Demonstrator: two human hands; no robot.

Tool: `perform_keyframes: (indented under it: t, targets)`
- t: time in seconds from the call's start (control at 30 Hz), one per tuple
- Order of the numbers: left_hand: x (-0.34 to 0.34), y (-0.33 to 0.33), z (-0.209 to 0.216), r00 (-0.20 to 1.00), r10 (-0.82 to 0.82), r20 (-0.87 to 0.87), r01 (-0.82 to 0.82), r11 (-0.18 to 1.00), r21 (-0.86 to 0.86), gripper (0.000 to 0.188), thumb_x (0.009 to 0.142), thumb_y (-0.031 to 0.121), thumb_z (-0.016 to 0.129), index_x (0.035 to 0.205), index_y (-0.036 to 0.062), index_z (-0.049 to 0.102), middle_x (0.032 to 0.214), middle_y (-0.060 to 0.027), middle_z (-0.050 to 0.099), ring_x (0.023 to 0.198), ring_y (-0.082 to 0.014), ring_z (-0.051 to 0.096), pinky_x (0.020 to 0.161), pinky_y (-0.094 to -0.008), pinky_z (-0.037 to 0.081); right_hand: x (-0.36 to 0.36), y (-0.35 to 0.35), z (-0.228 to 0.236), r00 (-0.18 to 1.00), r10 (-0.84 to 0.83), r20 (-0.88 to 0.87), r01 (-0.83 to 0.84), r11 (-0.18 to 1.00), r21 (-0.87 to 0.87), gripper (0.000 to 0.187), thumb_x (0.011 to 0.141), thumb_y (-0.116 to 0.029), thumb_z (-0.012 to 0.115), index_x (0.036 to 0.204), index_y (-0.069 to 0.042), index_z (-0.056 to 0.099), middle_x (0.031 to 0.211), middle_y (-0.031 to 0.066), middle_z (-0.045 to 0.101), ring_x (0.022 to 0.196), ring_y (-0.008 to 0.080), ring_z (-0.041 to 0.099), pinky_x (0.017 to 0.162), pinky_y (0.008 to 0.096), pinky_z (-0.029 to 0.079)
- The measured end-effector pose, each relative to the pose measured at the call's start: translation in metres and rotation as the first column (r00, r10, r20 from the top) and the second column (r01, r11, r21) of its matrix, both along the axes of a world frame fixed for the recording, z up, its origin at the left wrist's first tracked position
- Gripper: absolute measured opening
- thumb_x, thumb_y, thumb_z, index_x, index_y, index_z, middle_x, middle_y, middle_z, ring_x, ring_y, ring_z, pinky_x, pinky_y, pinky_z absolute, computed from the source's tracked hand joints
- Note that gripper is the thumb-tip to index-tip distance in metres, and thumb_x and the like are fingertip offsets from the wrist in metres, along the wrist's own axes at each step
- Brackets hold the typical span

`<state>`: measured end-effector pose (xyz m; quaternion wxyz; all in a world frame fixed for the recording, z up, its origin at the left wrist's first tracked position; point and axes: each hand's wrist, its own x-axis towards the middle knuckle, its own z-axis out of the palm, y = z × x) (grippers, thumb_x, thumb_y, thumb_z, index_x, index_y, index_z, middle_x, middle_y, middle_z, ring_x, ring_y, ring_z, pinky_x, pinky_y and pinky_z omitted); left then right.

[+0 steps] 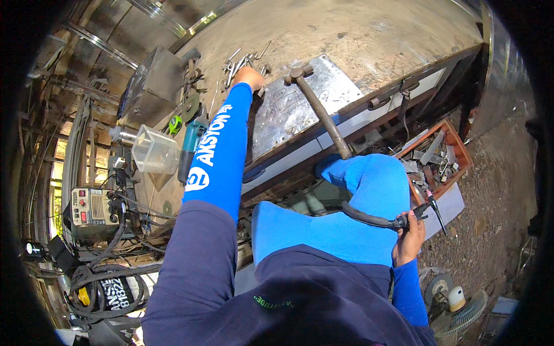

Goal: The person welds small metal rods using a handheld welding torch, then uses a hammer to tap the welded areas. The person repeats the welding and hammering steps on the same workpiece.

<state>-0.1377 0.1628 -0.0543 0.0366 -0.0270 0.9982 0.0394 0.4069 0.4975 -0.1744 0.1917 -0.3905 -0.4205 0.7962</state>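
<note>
My right hand is closed around the black handle of a TIG welding torch. The torch's pink-tipped head points away over the ground, and its dark cable sleeve runs back across my blue-covered leg. On the workbench, my left hand reaches to a small heap of shiny metal rods and hardware; its fingers are mostly hidden from view. Beside that hand lies a scuffed metal plate. A hammer rests with its head on the plate and its handle sticking out past the bench's front edge.
Left of my arm are a teal angle grinder, a clear plastic container and a green tape measure. A welding machine stands far left with coiled cables. An orange crate of metal scrap and a fan are at right.
</note>
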Motion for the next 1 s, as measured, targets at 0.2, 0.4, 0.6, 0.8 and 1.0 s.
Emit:
perform_keyframes:
  t: [0.2, 0.4, 0.6, 0.8, 1.0]
  targets:
    - [-0.009, -0.005, -0.003, 0.998, -0.048, -0.051, 0.049, 0.998, 0.027, 0.035, 0.084, 0.019, 0.075, 0.107, -0.0061, 0.08, 0.114, -0.0253, 0.079, 0.107, -0.0391, 0.077, 0.091, -0.0455, 0.059, -0.002, 0.0, 0.006, 1.0, 0.014, -0.012, -0.015, 0.999, -0.052, 0.015, 0.108, -0.019, 0.068, 0.113, -0.007, 0.061, 0.096, 0.0058, 0.07, 0.083, 0.015, 0.07, 0.065, 0.0262, 0.057]
    - [0.001, -0.019, 0.001, 0.988, 0.008, -0.157, 0.057, 0.914, 0.403, 0.023, 0.087, 0.009, 0.075, 0.105, -0.0035, 0.081, 0.1, -0.0216, 0.08, 0.093, -0.0313, 0.078, 0.08, -0.042, 0.06, -0.004, -0.001, 0.01, 1.0, 0.016, -0.016, -0.017, 0.998, -0.061, 0.015, 0.108, -0.018, 0.068, 0.113, -0.007, 0.06, 0.096, 0.0066, 0.07, 0.083, 0.0157, 0.071, 0.066, 0.0267, 0.058]
    - [0.042, -0.02, 0.031, 0.989, -0.026, -0.144, 0.131, 0.6, 0.789, 0.015, 0.091, -0.003, 0.075, 0.106, -0.0021, 0.075, 0.087, -0.0084, 0.074, 0.075, -0.0186, 0.073, 0.061, -0.0338, 0.058, -0.001, 0.004, 0.004, 0.998, 0.059, 0.002, -0.059, 0.997, -0.051, 0.017, 0.107, -0.019, 0.069, 0.113, -0.006, 0.06, 0.096, 0.0069, 0.071, 0.084, 0.0165, 0.071, 0.064, 0.0266, 0.058]
    - [0.158, -0.027, 0.064, 0.958, -0.096, -0.271, 0.286, 0.202, 0.937, 0.031, 0.101, 0.002, 0.073, 0.129, -0.0017, 0.06, 0.098, -0.0104, 0.075, 0.085, -0.0242, 0.077, 0.076, -0.0376, 0.065, 0.024, 0.016, 0.016, 0.989, 0.027, 0.143, -0.033, 0.999, 0.04, 0.023, 0.105, -0.025, 0.075, 0.109, -0.005, 0.064, 0.094, 0.007, 0.073, 0.079, 0.0159, 0.073, 0.062, 0.0309, 0.06]
    - [0.308, -0.039, 0.076, 0.954, -0.129, -0.272, 0.239, -0.225, 0.945, 0.076, 0.1, 0.006, 0.077, 0.165, 0.0055, 0.038, 0.11, -0.0153, 0.073, 0.096, -0.0282, 0.078, 0.086, -0.0408, 0.065, 0.059, 0.001, 0.019, 0.959, -0.055, 0.277, 0.054, 0.998, 0.01, 0.034, 0.104, -0.041, 0.076, 0.103, -0.007, 0.069, 0.088, 0.0021, 0.069, 0.066, 0.0114, 0.063, 0.055, 0.0282, 0.052]
